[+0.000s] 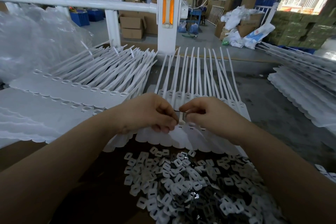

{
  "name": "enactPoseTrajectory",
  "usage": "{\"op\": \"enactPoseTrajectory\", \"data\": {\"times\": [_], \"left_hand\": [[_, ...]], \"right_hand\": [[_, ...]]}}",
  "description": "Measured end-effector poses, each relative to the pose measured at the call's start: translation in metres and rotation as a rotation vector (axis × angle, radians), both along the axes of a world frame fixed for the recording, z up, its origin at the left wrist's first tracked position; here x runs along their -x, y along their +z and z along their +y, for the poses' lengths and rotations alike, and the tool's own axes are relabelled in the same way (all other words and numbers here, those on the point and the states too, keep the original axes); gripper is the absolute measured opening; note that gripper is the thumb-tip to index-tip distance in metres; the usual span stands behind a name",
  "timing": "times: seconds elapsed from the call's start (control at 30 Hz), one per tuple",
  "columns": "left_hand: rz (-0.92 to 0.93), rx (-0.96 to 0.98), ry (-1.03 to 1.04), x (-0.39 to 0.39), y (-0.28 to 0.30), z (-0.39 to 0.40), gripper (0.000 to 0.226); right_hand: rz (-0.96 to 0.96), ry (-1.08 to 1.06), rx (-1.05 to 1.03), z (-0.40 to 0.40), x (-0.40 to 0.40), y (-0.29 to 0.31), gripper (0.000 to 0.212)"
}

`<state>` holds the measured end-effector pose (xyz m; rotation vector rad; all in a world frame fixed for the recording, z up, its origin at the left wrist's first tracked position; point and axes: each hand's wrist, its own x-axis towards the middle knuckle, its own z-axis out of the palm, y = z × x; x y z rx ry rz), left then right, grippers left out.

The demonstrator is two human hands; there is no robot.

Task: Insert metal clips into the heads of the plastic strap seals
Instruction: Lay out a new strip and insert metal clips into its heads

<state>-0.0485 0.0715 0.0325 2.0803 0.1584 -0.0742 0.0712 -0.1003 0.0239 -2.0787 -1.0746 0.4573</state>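
Two bare hands meet over a row of white plastic strap seals [198,94] lying mid-worktop, straps pointing away. The left hand [149,113] and right hand [205,113], fingers curled, pinch a small dark metal clip [177,110] between them above the seal heads. A heap of metal clips [190,183] lies at the near edge. More seals [87,82] are stacked at the left edge.

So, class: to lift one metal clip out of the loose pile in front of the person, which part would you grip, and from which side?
Pinch a top-lying metal clip by its two outer edges, coming from above. The pile lies flat and tangled, so only upper faces and rims are exposed; both hands are busy at the strap seals.
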Motion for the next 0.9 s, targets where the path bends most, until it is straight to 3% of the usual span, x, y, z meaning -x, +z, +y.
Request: {"op": "enactPoseTrajectory", "data": {"times": [0.17,0.37,0.73,0.9], "left_hand": [[-0.019,0.208,0.132,-0.002,0.0,0.0,0.013],[-0.023,0.277,0.183,-0.002,0.001,-0.001,0.019],[-0.01,0.327,0.16,0.0,0.002,-0.003,0.018],[-0.098,0.213,0.16,-0.001,0.003,-0.007,0.019]], "right_hand": [[-0.013,-0.014,-0.138,-0.001,0.002,0.006,0.023],[-0.09,0.07,-0.16,0.001,0.007,0.009,0.017],[-0.127,0.072,-0.138,0.001,0.011,0.007,0.011],[-0.036,0.015,-0.13,0.001,0.011,0.008,0.008]]}}
